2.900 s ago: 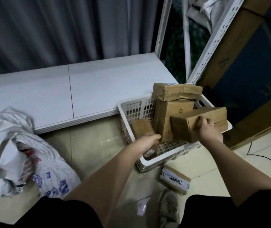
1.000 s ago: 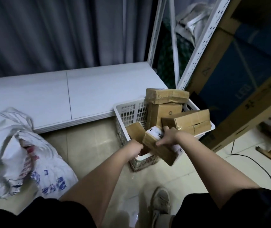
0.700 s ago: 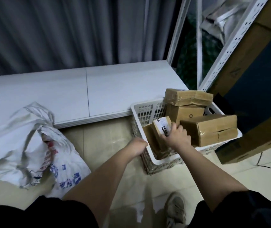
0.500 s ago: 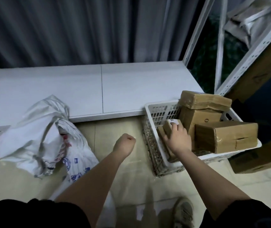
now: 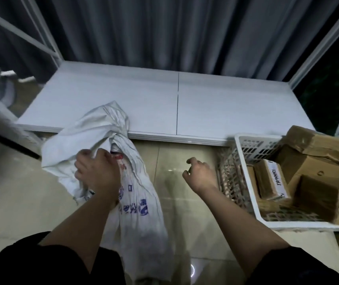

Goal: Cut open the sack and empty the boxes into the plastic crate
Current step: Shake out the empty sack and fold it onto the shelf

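Observation:
A white woven sack [image 5: 106, 145] with blue and red print lies crumpled on the tiled floor at the left, its top resting against the low white platform. My left hand [image 5: 97, 171] grips a fold of the sack. My right hand [image 5: 200, 174] hovers over the floor between sack and crate, fingers loosely curled, holding nothing. At the right stands the white plastic crate [image 5: 246, 173] with several brown taped cardboard boxes in it: a labelled small box [image 5: 271, 179] near its left wall and bigger boxes [image 5: 316, 157] piled above the rim.
A low white platform [image 5: 176, 105] runs across the back under grey curtains. White metal shelf posts [image 5: 325, 48] rise at the right and left. Glossy floor tiles [image 5: 185, 202] lie between sack and crate. My knees in black fill the bottom edge.
My right hand let go of the labelled box in the crate and drew back to the left. My left hand swung left and took hold of the sack. My view turned left.

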